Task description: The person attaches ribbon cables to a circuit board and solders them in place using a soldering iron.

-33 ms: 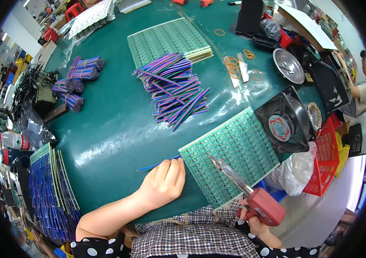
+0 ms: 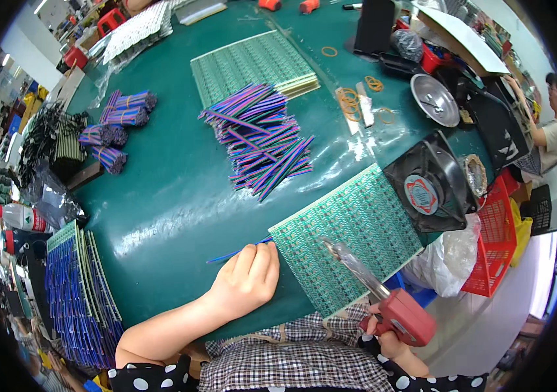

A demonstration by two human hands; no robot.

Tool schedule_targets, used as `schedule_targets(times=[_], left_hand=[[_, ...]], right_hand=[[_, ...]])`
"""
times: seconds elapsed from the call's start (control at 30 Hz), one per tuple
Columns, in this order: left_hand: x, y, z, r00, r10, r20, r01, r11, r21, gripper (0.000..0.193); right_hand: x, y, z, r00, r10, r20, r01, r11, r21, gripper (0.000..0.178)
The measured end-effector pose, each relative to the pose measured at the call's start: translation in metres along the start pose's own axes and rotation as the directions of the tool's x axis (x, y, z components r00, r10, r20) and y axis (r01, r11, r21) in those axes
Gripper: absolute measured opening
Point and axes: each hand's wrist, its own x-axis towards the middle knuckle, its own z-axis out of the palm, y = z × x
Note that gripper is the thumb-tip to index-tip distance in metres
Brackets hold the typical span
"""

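Observation:
My left hand [image 2: 247,277] is closed at the left edge of a green circuit board panel [image 2: 350,238]. A thin blue wire piece [image 2: 233,253] sticks out leftward from under its fingers; the pinched end is hidden. In my right hand [image 2: 389,343] is a red soldering gun [image 2: 404,318], its metal nozzle slanting up and left over the panel. The tip is over the panel's middle; whether it touches cannot be made out. Beyond the panel lies a loose heap of short striped ribbon wires [image 2: 262,140], partly against a stack of green panels [image 2: 252,65].
A black fan [image 2: 432,186] stands right of the panel, with a metal bowl [image 2: 435,100] behind it. Tied wire bundles [image 2: 125,116] lie at far left, wired panels [image 2: 82,297] at near left. A red basket [image 2: 491,238] and plastic bag [image 2: 452,258] are at right.
The whole picture has shifted very slightly. Both hands, the wire and the soldering gun keep nearly the same places.

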Motion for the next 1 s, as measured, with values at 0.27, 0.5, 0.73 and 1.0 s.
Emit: schedule_targets(times=[0.27,0.5,0.73,1.0], left_hand=[[0.033,0.003,-0.036,0.965,-0.191,0.178,0.217,0.966,-0.138,0.024],[0.101,-0.056,0.02,0.927,-0.373,0.052,0.366,0.86,-0.355,0.023],[0.113,-0.07,0.035,0.884,-0.458,0.097,0.461,0.812,-0.359,0.018],[0.11,-0.087,0.026,0.818,-0.481,0.315,0.569,0.6,-0.562,0.011]], right_hand=[[0.011,-0.029,-0.028,0.646,-0.611,-0.459,0.547,0.789,-0.28,0.077],[0.075,-0.027,-0.1,0.479,-0.605,-0.636,0.282,0.793,-0.54,0.038],[0.009,-0.034,-0.117,0.526,-0.618,-0.585,0.33,0.782,-0.529,0.032],[-0.036,-0.043,-0.114,0.578,-0.582,-0.573,0.28,0.8,-0.53,0.038]])
